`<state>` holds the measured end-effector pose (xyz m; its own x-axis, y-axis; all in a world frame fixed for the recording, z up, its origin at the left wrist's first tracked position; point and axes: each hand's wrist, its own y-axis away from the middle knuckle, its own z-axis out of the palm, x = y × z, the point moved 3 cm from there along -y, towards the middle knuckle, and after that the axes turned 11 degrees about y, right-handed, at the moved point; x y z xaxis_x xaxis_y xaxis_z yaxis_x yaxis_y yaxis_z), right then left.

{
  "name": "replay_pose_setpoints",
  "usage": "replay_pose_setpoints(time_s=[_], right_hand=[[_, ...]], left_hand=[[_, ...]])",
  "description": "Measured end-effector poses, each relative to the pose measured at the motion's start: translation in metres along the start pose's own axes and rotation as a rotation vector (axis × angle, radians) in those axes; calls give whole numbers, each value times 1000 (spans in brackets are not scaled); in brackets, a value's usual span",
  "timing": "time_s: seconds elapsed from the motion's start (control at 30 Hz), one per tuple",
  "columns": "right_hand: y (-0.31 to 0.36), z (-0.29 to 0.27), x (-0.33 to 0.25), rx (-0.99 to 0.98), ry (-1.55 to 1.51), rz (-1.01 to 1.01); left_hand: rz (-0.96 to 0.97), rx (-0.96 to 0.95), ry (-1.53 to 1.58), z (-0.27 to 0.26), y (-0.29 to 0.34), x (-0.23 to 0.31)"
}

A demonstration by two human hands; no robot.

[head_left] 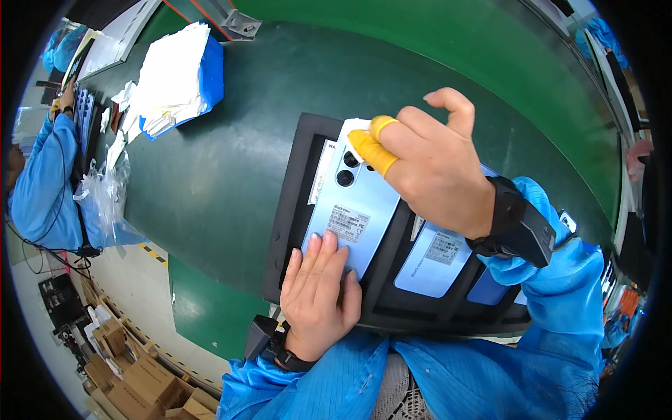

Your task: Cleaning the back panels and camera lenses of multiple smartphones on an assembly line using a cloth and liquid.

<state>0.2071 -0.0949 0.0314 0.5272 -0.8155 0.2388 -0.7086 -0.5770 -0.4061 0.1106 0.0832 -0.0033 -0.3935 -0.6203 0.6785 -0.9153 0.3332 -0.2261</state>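
Observation:
A light blue smartphone [378,217] lies back side up at the left end of a black foam tray [283,231]. My left hand [318,297] rests on its lower end, fingers stretched flat and the thumb near the right edge. Yellow finger covers sit on fingers of my right hand [437,164]. These fingers pinch a white wipe [355,128] against the phone's top corner, beside the round camera lenses. My right index finger is raised and bent. To the right, a second blue phone [434,262] lies in its slot, partly under my right wrist.
On the green table [245,175], a blue box [212,73] holds a stack of white sheets [171,73]. Crumpled paper and a clear plastic bag [105,189] lie near a co-worker's blue sleeve [49,175]. Cardboard boxes [147,385] stand on the floor at lower left.

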Motion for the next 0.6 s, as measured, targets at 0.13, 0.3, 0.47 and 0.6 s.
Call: replay_pose_setpoints(time_s=[0.13,0.3,0.47,0.6], right_hand=[[8,3,11,29,101,73],[1,5,12,69,68,173],[-3,6,-2,40,-64,-7],[4,-3,2,-6,-88,-28]], left_hand=[[-16,0,9,0,2,-1],[-16,14,-13,0,3,0],[-17,-4,-5,1,1,0],[-27,-11,-10,-1,0,0]])
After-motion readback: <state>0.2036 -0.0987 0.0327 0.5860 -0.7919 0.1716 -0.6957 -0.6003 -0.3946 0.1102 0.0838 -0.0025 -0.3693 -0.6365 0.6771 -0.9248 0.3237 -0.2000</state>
